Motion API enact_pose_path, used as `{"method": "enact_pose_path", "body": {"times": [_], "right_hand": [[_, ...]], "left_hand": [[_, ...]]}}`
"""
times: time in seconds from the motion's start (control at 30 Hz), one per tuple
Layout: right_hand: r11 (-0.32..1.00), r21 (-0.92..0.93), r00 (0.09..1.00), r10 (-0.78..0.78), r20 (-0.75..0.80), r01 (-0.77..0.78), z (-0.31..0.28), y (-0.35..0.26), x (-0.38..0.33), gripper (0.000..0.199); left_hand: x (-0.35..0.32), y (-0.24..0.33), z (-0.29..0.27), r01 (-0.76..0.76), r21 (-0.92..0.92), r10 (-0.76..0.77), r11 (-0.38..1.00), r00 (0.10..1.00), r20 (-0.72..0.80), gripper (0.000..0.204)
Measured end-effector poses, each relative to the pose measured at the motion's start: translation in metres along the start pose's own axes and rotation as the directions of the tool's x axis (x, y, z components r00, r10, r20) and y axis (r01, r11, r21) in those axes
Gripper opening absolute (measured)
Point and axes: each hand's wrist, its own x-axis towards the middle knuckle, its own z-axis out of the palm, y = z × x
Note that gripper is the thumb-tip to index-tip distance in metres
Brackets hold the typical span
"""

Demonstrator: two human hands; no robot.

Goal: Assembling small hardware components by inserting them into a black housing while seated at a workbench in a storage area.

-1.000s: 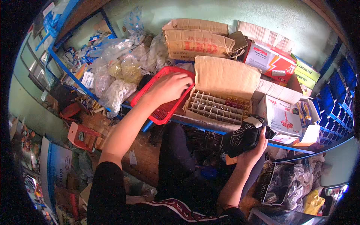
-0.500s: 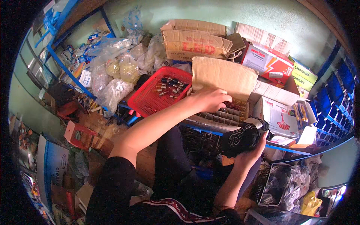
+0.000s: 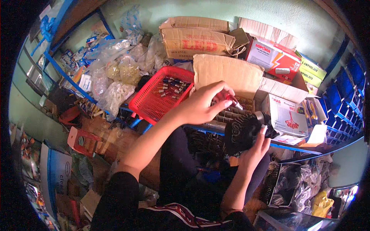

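Between the fingertips of my left hand (image 3: 202, 103) is a small red light bulb (image 3: 232, 101) with a silvery metal base. It hangs above an open carton (image 3: 227, 75) whose cardboard dividers form small cells, with bulbs standing in the far ones. My right hand (image 3: 254, 152) grips a bunched black cloth (image 3: 242, 135) just in front of that carton. A pale cylindrical piece pokes out at the top of the cloth; its kind is unclear. Left of the carton, a red plastic basket (image 3: 137, 104) holds several small bulbs with metal bases.
A large brown carton (image 3: 196, 43) stands behind. On the right are a red and white box (image 3: 275, 61), a white box (image 3: 286, 115) and blue racks (image 3: 341, 106). Clear plastic bags (image 3: 115, 94) pile up at the left. The blue shelf edge (image 3: 293, 149) runs before my knees.
My left hand has come up and toward me out of the divided carton with the red bulb. My right hand and the black cloth have shifted slightly and turned.
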Motion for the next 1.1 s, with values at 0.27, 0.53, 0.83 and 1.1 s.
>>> {"method": "enact_pose_path", "body": {"times": [0.27,0.53,0.83,1.1], "right_hand": [[0.523,0.795,0.951,0.14,0.275,-0.307,0.026,-0.048,-0.007,0.047],[0.522,0.725,0.883,0.137,0.448,-0.449,0.024,-0.067,-0.013,0.046],[0.661,0.643,0.899,0.116,0.422,-0.387,0.033,-0.048,-0.017,0.035],[0.46,0.671,0.809,0.238,0.538,-0.582,0.028,-0.062,-0.012,0.032]], "left_hand": [[-0.049,0.006,0.043,0.062,-0.018,-0.063,0.998,0.992,-0.113,0.018],[-0.059,0.008,0.038,0.193,0.164,-0.129,0.967,0.934,-0.333,0.032],[-0.065,0.018,0.032,0.315,0.203,-0.235,0.927,0.911,-0.339,0.029],[-0.079,0.011,0.032,0.043,-0.036,-0.051,0.998,0.96,-0.277,0.024]]}}
